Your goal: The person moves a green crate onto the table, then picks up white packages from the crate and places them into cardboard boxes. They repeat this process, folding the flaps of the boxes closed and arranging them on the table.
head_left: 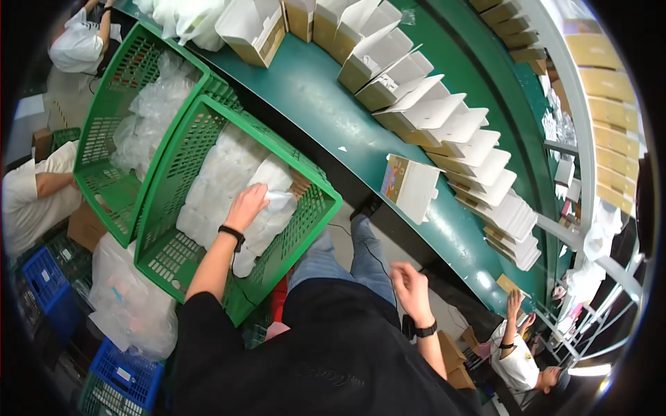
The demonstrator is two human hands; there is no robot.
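Observation:
My left hand [248, 206] reaches into a green plastic crate [201, 105], its fingers closed on a white wrapped packet [279, 202]. Under and around it lie several similar white packets [216, 182], stacked in rows; what exactly is inside the wrapping cannot be made out. A strip of brown cardboard [300, 186] shows at the crate's right end. My right hand [411, 290] hangs in the air between my leg and the workbench, fingers loosely bent and nothing visible in them. Both wrists wear dark bands.
A second green crate [104, 184] with clear plastic bags stands at left. Open cartons [416, 114] line the green conveyor bench [312, 104]; a single carton [411, 187] sits nearer. Clear bags [132, 298] and blue crates [125, 374] are at lower left. Co-workers [513, 353] are nearby.

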